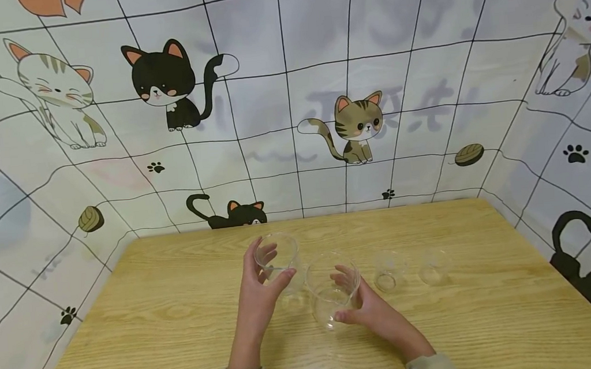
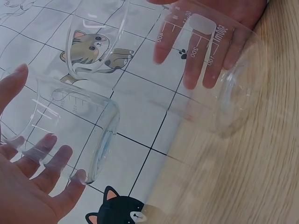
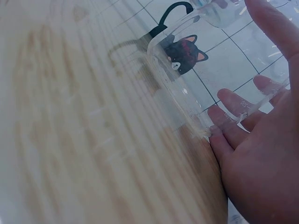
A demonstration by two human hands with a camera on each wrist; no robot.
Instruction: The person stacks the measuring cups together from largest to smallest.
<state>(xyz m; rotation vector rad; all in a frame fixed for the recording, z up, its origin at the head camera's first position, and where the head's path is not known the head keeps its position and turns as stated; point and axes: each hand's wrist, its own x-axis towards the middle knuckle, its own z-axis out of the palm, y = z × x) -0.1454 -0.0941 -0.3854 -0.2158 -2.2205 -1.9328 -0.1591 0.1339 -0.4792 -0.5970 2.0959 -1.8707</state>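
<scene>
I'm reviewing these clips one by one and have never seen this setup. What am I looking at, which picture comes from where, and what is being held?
There is no machine here: a person works with two bare hands. The wide picture comes from a camera on the head, looking down at a wooden table walled by cat-patterned panels. The other two come from cameras on each wrist. The left hand holds a clear glass beaker lifted off the table. The right hand has its grip round a larger clear beaker with printed measuring marks. Two smaller clear glass beakers stand on the table to the right, untouched.
</scene>
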